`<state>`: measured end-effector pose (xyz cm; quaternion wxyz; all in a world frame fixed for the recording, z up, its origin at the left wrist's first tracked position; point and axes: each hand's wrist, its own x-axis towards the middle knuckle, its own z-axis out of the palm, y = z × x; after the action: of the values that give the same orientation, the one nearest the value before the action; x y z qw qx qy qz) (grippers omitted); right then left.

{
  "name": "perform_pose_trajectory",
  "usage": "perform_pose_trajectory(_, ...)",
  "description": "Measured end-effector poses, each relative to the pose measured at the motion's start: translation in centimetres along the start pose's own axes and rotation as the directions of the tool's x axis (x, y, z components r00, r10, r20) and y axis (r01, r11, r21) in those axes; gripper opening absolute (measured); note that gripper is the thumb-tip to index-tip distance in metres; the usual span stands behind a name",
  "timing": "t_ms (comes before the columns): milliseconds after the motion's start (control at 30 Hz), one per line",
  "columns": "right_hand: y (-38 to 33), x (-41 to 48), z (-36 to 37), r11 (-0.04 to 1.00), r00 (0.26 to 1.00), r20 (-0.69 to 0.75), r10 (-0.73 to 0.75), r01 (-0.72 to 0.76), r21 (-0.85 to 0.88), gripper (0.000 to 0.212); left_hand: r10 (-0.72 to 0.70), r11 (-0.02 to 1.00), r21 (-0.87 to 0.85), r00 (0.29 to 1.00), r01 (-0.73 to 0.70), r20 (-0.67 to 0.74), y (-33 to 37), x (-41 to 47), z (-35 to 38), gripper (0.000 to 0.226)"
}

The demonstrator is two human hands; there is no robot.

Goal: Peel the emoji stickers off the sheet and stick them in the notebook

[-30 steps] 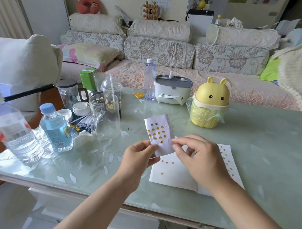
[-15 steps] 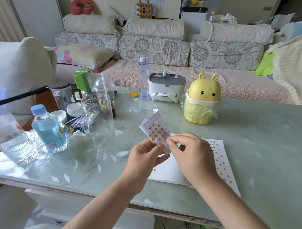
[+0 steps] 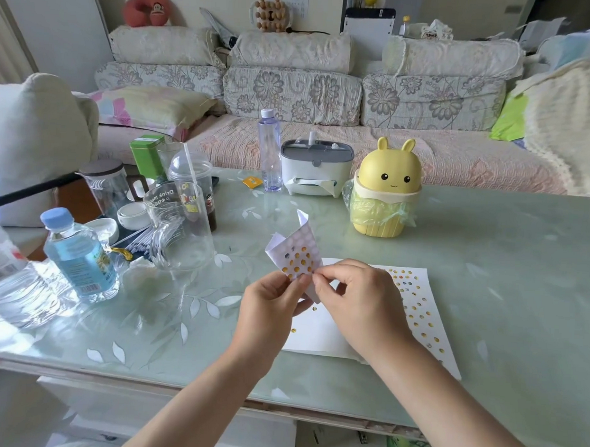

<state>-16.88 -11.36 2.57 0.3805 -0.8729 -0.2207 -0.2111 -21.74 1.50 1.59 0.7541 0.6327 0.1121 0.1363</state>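
While held above the counter (image 3: 486,263): sticker sheet (image 3: 297,253), gripped low by the left hand (image 3: 270,306), its lower edge pinched by the right hand (image 3: 357,302) (light, floppy, likely tearable; hold the margins). Notebook (image 3: 320,331) open beneath. Beyond: free room right, glass jug (image 3: 179,232) crowding left.

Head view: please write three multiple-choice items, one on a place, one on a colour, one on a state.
1. The yellow rabbit bin stands: A) on the table, beyond the notebook; B) on the notebook; C) under the table.
2. The cap of the small left bottle is: A) red; B) blue; C) green.
3. The sticker sheet is: A) flat on the table; B) pinched by left hand and right hand; C) inside the notebook.
Answers: A, it sits on the tabletop; B, light blue; B, both hands hold it raised.
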Motion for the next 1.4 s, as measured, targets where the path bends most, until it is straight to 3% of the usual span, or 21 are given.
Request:
perform_pose_trajectory(267,0.0,0.0,-0.2,1.000,1.000,-0.007,0.006,-0.005,0.019,0.012,0.062,0.995,0.080,0.997,-0.067,0.055,0.2,0.2,-0.3,0.018)
perform_pose_trajectory(500,0.3,0.3,-0.5,0.989,0.997,0.072,-0.025,0.014,0.148,0.011,-0.018,1.000,0.001,0.999,0.018,0.045,0.4,0.2,-0.4,0.022)
perform_pose_trajectory(633,0.4,0.3,-0.5,0.991,0.989,0.078,-0.123,0.118,0.067,0.022,-0.039,0.999,0.010,0.999,0.038,0.034,0.4,0.0,-0.6,0.023)
perform_pose_trajectory(833,0.4,0.2,-0.1,0.979,0.982,0.031,-0.186,0.188,-0.078,0.019,-0.044,0.995,0.093,0.999,0.041,0.026,0.3,0.0,-0.9,0.019)
perform_pose_trajectory(1033,0.5,0.5,-0.8,0.980,0.975,0.192,-0.109,0.072,0.188,0.015,-0.109,0.992,-0.060,0.992,0.113,0.068,0.6,0.0,-1.4,0.024)
perform_pose_trajectory(1233,0.2,0.1,-0.3,0.985,0.978,0.152,-0.145,0.127,0.119,0.028,-0.091,0.996,0.021,0.995,0.091,0.028,0.5,-0.1,-1.7,0.017)
perform_pose_trajectory(1400,0.1,0.2,-0.2,0.986,0.984,0.114,-0.140,0.128,0.105,0.015,-0.070,0.996,0.066,0.997,0.068,0.036,0.8,-0.1,-1.9,0.019)
